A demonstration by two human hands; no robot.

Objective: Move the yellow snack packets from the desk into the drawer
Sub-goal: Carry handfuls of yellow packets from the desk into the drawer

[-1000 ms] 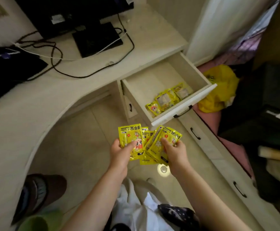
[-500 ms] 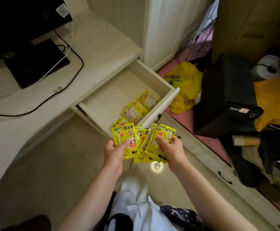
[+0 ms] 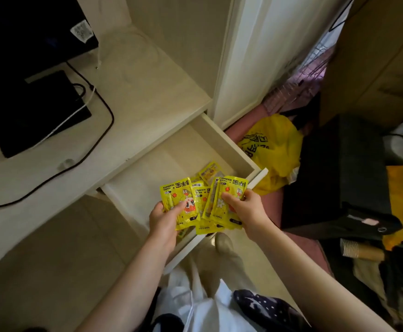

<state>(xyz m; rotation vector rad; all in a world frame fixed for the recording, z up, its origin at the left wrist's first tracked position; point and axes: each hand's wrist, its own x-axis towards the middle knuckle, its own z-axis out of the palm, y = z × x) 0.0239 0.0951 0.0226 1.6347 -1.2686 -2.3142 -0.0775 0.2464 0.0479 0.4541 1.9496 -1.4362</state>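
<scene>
Both my hands hold a fan of several yellow snack packets (image 3: 196, 198) above the open cream drawer (image 3: 229, 147). My left hand (image 3: 164, 218) pinches the left packets with the thumb on top. The right packets sit under the thumb of my right hand (image 3: 243, 208). More yellow packets (image 3: 210, 170) lie on the drawer floor, mostly hidden behind the ones I hold.
The cream desk (image 3: 147, 92) carries a black monitor base (image 3: 35, 111) and black and white cables (image 3: 99, 130). A yellow plastic bag (image 3: 274, 149) lies on the floor right of the drawer, beside a black box (image 3: 334, 173). White cabinet wall (image 3: 267, 56) stands behind.
My hands with the packets have moved forward from in front of the drawer to over its front part. The view has shifted right and closer to the drawer.
</scene>
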